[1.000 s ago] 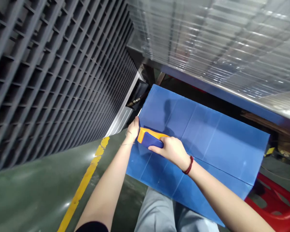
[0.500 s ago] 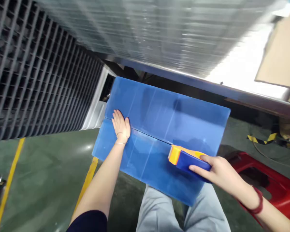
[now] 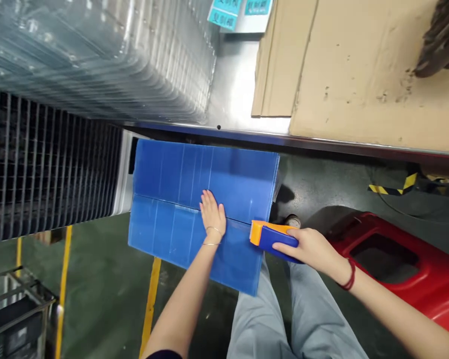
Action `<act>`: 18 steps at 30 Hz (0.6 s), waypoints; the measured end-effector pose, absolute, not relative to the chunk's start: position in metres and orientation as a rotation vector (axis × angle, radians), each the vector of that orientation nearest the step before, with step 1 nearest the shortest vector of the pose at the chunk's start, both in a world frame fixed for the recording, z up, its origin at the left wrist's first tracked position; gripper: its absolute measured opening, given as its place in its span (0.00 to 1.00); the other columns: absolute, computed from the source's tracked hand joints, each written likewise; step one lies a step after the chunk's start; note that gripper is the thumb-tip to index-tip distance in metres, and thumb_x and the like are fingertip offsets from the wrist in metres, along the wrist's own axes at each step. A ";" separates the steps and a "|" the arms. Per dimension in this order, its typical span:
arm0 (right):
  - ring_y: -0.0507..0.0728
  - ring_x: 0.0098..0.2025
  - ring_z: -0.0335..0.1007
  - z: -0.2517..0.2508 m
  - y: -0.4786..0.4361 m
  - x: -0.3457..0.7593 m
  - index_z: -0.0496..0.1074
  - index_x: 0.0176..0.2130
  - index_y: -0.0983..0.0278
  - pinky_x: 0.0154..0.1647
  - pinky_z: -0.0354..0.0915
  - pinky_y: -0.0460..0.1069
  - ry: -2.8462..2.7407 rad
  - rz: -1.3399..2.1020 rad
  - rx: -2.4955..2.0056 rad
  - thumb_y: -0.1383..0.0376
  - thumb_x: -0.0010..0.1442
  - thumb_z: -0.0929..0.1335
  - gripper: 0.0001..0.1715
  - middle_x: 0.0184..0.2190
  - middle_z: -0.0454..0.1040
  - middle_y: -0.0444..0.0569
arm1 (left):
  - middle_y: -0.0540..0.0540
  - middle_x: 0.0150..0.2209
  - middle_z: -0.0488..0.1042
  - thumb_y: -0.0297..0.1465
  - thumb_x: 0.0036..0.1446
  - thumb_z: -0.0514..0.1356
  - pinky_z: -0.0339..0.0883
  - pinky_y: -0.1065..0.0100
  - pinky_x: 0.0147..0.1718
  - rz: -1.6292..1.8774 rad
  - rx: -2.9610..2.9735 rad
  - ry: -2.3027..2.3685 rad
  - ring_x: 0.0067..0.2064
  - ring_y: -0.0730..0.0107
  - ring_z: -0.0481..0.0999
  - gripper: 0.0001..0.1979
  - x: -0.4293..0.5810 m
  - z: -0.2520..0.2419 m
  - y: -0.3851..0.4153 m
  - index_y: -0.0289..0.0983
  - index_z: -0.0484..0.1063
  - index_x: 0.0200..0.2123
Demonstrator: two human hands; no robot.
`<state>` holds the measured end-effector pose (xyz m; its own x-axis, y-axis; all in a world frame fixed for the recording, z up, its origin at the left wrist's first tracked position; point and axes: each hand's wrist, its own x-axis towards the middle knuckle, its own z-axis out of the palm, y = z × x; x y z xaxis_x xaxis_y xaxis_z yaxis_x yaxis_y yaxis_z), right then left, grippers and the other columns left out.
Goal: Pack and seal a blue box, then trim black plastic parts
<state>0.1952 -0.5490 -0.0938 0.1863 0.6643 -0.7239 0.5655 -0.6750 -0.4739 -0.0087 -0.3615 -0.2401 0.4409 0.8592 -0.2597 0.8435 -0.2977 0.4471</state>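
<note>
A blue corrugated plastic box [image 3: 172,189] rests across my knees with its two flaps closed along a middle seam. My left hand [image 3: 212,215] lies flat and open on that seam, fingers stretched out. My right hand [image 3: 310,248] is wrapped round a blue and orange tape dispenser [image 3: 271,235], which sits at the box's right edge, at the end of the seam.
A red plastic stool or bin [image 3: 404,264] stands at the right. Cardboard sheets [image 3: 359,70] lie on a metal-edged table [image 3: 322,142] ahead. Stacked clear plastic trays [image 3: 97,55] and a dark grid rack [image 3: 41,169] fill the left. Yellow floor lines [image 3: 149,304] run below.
My right hand has drawn the tape dispenser along the seam from the left end to the box's right edge. My left hand slid rightward along the seam, staying flat. My view swung right.
</note>
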 end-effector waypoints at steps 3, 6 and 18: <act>0.60 0.29 0.76 -0.103 -0.548 0.200 0.79 0.34 0.60 0.30 0.61 0.50 -1.234 1.498 -2.327 0.45 0.63 0.66 0.24 0.27 0.79 0.47 | 0.33 0.73 0.45 0.37 0.67 0.41 0.37 0.48 0.71 -0.015 2.200 1.367 0.74 0.56 0.39 0.33 0.006 -0.237 -0.395 0.26 0.44 0.72; 0.59 0.27 0.75 -0.109 -0.546 0.200 0.79 0.34 0.59 0.29 0.61 0.50 -1.245 1.495 -2.318 0.44 0.63 0.67 0.24 0.24 0.77 0.46 | 0.36 0.73 0.46 0.36 0.68 0.41 0.37 0.50 0.71 -0.058 2.220 1.305 0.74 0.58 0.39 0.33 0.011 -0.234 -0.413 0.30 0.44 0.72; 0.59 0.26 0.73 -0.067 -0.644 0.264 0.75 0.30 0.60 0.28 0.60 0.50 -1.131 1.579 -2.441 0.42 0.61 0.66 0.26 0.24 0.77 0.46 | 0.29 0.72 0.47 0.41 0.68 0.42 0.35 0.45 0.71 -0.122 2.249 1.201 0.74 0.52 0.38 0.35 0.012 -0.233 -0.417 0.26 0.44 0.72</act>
